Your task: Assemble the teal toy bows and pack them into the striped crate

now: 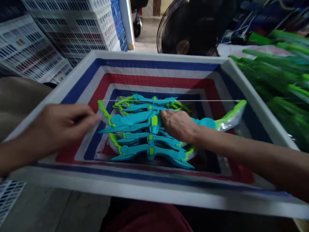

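My right hand [180, 125] is wrapped around the middle of a turquoise and lime-green toy bow [135, 120], just right of its green centre piece. A white string runs straight between the bow's two green tips. My left hand [69, 124], blurred, has its fingers drawn together beside the bow's left limb; whether anything is between them is hidden. Clear plastic wrapping covers the limb ends. Beneath and around the held bow, several similar toy bows [151, 151] lie in rows in a large white-rimmed bin [159, 56] lined with red, white and blue striped sheet.
White plastic crates [70, 29] are stacked at the back left, with blue crates [122, 38] behind. A black fan [185, 29] stands beyond the bin. At the right is a pile of green pieces [272, 74], blurred.
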A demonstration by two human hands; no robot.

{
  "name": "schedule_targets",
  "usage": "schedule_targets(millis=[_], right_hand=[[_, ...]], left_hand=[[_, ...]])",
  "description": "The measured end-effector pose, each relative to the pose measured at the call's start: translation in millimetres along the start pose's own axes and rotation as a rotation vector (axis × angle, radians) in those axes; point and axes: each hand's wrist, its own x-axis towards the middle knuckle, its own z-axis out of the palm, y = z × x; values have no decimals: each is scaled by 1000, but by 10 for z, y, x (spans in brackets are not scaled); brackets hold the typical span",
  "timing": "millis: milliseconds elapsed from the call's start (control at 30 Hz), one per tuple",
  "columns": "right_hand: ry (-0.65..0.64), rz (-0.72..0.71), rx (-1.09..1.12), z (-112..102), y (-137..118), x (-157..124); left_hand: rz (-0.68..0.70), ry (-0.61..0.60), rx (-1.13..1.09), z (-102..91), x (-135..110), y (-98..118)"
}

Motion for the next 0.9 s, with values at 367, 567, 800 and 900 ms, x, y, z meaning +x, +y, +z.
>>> schedule_targets(millis=[367,567,800,900], right_hand=[[-202,-123,148,2093,-213,744],[-193,-179,188,2201,-198,627],[-170,-116,156,2184,-331,553],[-139,-128,175,2217,-391,546]], left_hand=[[252,-642,228,2267,452,256],[322,-612,216,2732,221,145],[269,-594,121,2541,439,201],[203,-473,101,2492,731,230]])
